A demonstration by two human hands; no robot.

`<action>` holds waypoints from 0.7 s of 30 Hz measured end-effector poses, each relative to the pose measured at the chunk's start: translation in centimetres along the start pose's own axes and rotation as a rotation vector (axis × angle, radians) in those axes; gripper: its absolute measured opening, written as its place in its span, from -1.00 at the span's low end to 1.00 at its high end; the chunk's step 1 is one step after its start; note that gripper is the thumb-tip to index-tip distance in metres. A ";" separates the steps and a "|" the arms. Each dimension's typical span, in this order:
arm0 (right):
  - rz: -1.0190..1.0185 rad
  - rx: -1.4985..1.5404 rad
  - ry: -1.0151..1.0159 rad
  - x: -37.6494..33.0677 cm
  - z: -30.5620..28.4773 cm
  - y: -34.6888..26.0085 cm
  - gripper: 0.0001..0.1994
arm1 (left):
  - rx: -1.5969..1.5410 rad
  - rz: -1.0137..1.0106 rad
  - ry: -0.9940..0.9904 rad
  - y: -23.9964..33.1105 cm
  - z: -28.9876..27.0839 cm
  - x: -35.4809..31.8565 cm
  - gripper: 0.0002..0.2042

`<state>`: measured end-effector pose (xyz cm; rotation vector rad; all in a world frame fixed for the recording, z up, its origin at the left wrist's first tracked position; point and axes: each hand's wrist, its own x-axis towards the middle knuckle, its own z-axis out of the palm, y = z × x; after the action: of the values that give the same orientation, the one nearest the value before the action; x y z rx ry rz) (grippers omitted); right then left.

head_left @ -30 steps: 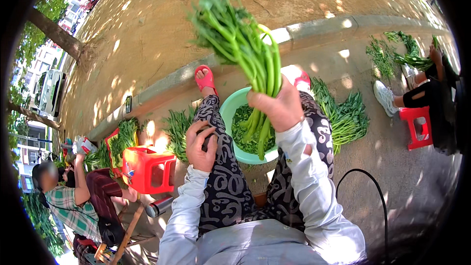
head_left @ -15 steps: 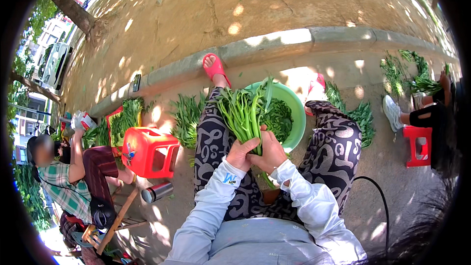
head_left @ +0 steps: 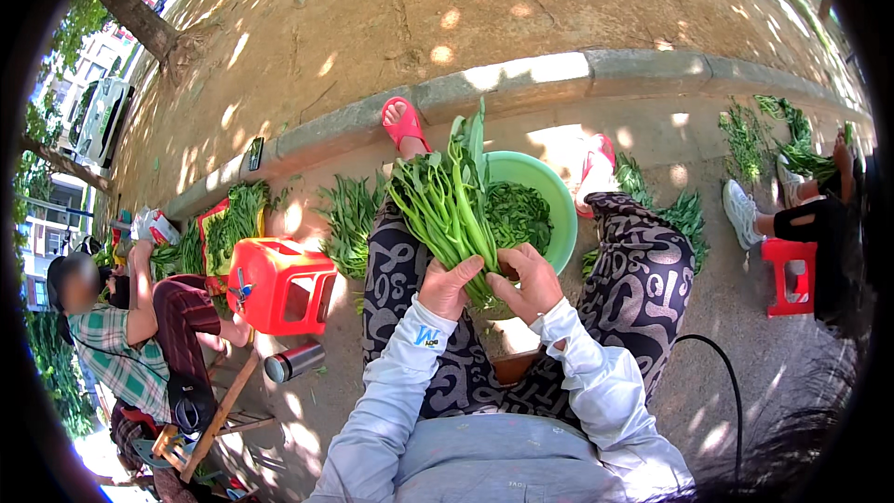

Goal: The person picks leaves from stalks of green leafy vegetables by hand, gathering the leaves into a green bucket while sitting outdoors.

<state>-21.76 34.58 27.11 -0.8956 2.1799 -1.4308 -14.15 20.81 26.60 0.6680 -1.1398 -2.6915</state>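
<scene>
At left, 1 red stool (head_left: 264,298) stands near a flask (head_left: 295,360). The left hand (head_left: 445,288) is closed around the stems of a leafy green bunch (head_left: 449,210), which fans out over the left thigh. The right hand (head_left: 529,283), thumb and fingers together, pinches its lower stems just beside the green basin (head_left: 562,219).

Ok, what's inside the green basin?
Leafy greens lie in the basin; the held bunch covers part of its left side, and those greens hide its bottom.

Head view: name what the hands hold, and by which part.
A bunch of leafy greens, held by the left hand near the lower end of its stems; the right hand is at that end too, its grip unclear.
</scene>
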 end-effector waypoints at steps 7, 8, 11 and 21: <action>0.007 0.039 0.000 -0.2 -0.6 -0.4 -0.71 | 0.008 0.014 0.049 -0.8 -0.3 -0.1 -0.67; 0.002 0.025 0.001 -0.2 -0.6 -0.4 -0.71 | 0.019 0.014 0.050 -0.9 -0.3 -0.1 -0.67; -0.011 -0.080 0.039 -0.3 -0.5 -0.6 -0.70 | 0.063 0.024 0.052 -1.1 -0.4 0.0 -0.67; 0.140 0.158 0.134 0.2 -1.7 0.9 -0.75 | 0.119 -0.025 0.088 -1.4 -1.3 0.3 -0.70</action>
<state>-23.24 35.83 26.93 -0.5959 2.1401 -1.6076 -13.76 20.86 24.70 0.8155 -1.2842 -2.6017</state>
